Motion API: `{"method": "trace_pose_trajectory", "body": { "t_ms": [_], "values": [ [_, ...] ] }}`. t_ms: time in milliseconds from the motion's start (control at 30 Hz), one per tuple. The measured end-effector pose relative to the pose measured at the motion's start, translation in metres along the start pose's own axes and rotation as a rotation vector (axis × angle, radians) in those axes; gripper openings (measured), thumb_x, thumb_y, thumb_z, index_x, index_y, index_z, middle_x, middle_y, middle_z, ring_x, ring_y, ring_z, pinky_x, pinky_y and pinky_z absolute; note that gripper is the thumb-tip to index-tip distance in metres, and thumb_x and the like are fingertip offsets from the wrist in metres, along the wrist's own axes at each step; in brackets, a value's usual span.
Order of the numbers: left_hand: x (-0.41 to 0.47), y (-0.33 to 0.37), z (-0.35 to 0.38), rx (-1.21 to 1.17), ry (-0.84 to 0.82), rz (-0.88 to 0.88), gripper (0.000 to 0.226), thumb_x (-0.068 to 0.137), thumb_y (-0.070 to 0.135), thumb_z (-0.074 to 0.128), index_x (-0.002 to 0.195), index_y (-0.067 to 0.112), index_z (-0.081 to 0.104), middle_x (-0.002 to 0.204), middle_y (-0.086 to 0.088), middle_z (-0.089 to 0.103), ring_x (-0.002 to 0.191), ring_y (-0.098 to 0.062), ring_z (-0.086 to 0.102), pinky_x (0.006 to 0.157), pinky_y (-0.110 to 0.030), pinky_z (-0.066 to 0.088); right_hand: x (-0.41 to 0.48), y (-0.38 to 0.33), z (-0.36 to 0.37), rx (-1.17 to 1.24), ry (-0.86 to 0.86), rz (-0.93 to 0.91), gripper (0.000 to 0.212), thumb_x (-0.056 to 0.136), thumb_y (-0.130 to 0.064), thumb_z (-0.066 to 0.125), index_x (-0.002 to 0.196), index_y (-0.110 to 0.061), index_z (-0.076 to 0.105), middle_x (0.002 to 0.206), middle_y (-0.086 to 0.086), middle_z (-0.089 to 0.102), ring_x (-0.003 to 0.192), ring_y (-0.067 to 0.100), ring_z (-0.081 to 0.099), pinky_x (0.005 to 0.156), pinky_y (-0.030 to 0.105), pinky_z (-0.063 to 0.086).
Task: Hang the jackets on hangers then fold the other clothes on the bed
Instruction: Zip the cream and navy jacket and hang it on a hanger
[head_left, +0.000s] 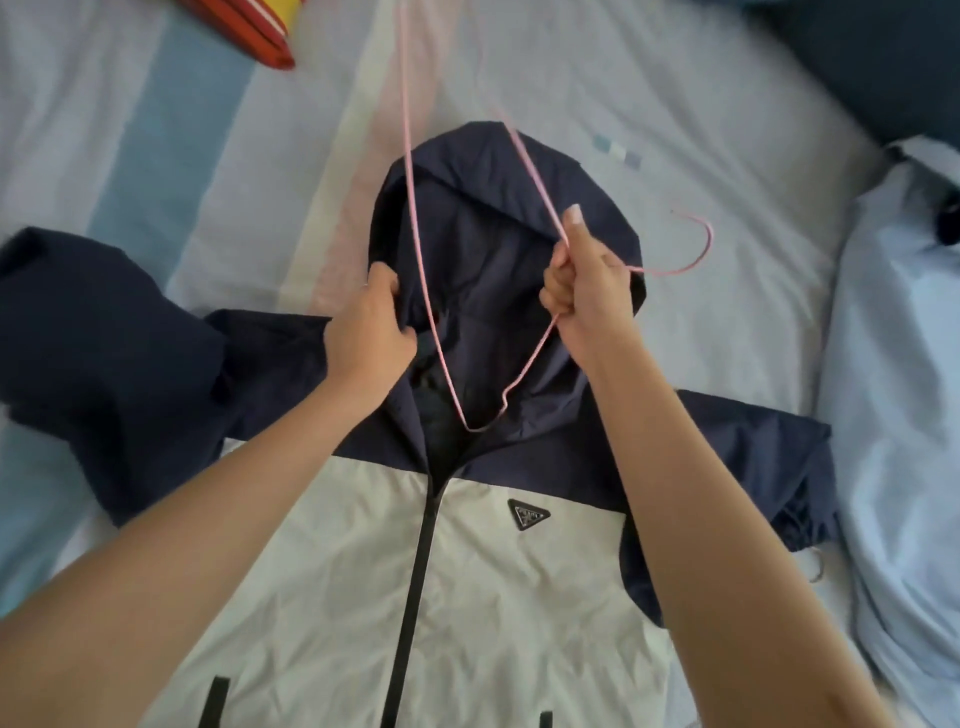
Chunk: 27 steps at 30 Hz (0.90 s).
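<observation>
A navy and white jacket (493, 597) is lying face up on the bed (571, 78), zipped, with its hood (493, 208) spread open above the collar. The left hand (371, 332) is gripping the hood's left edge, its fingers (384, 280) curling round the fabric. The right hand (587, 291) is holding a pink wire hanger (471, 429) in a tight fist near its neck (the hook is sticking out to the right), and one corner is dipping towards the collar opening. A pale blue garment (893, 364) is lying beside the jacket's sleeve.
</observation>
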<state>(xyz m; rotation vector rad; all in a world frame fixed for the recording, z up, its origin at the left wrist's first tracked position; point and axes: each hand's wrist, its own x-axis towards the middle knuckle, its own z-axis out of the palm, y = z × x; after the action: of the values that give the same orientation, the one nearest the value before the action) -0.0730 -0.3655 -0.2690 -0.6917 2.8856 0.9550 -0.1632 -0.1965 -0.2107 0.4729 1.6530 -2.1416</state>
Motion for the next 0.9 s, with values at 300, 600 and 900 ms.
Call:
{"method": "trace_pose_trajectory", "body": {
  "t_ms": [300,600,900],
  "values": [
    [-0.028,-0.027,-0.039,-0.209,0.042,0.057,0.023,0.075,0.001,0.066,0.088,0.010,0.051,0.066,-0.005,0.049,0.061,-0.020,0.048,0.059,-0.023,0.037,0.010,-0.015,-0.009,-0.136,-0.115,-0.041,0.050,0.097,-0.032,0.052,0.052,-0.013,0.044,0.041,-0.006,0.022,0.036,0.008,0.017,0.037,0.018,0.016],
    [-0.027,-0.019,-0.041,-0.423,0.092,-0.061,0.020,0.077,0.002,0.066,0.080,0.014,0.050,0.063,-0.008,0.053,0.055,-0.015,0.048,0.057,-0.025,0.043,0.025,0.012,0.017,-0.353,-0.392,0.148,0.049,0.098,-0.031,0.050,0.053,-0.013,0.040,0.042,-0.005,0.023,0.039,0.009,0.015,0.043,0.018,0.011],
    [-0.030,-0.044,-0.041,-0.533,0.135,-0.400,0.024,0.080,0.001,0.061,0.068,0.017,0.047,0.062,-0.003,0.053,0.038,-0.002,0.052,0.042,-0.023,0.047,0.000,0.025,-0.070,-0.873,-0.297,0.377,0.046,0.095,-0.028,0.056,0.056,-0.007,0.044,0.036,-0.005,0.026,0.031,0.007,0.018,0.038,0.014,0.016]
  ]
}}
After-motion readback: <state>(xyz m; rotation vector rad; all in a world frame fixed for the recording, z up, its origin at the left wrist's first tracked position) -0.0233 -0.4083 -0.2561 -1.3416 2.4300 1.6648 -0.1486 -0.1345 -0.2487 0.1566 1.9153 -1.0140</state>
